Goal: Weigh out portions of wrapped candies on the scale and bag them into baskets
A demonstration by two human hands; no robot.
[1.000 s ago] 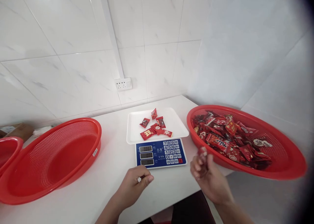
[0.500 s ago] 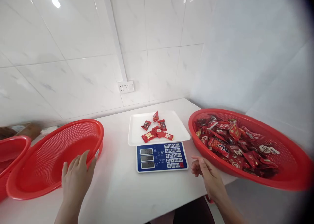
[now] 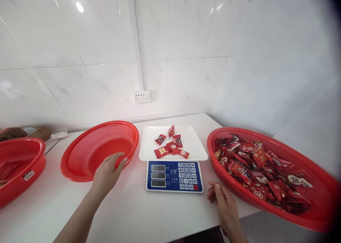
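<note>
My left hand (image 3: 109, 173) grips the near right rim of a red perforated plastic basket (image 3: 80, 172), thumb outside and fingers over the edge; no contents show inside. Right of it stands a digital scale (image 3: 174, 176) with a blue keypad and a white weighing tray (image 3: 198, 143). On that tray lie several small red-wrapped sweets (image 3: 173, 147). My right hand (image 3: 223, 204) rests loosely at the scale's lower right corner, forefinger extended, thumb raised and the other fingers partly curled, with nothing visible in it. Beside it is a larger red basket (image 3: 325, 209) heaped with red snack packets (image 3: 253, 168).
Another red basket (image 3: 34, 165) with red packets in it is cut off at the left edge. Cardboard boxes (image 3: 39, 133) lie behind it. A tiled wall with a power socket (image 3: 142, 96) backs the white table (image 3: 149, 214).
The left-hand basket has moved right, closer to the scale, with my left hand on its rim. My right hand stays near the scale's corner. The view has shifted slightly.
</note>
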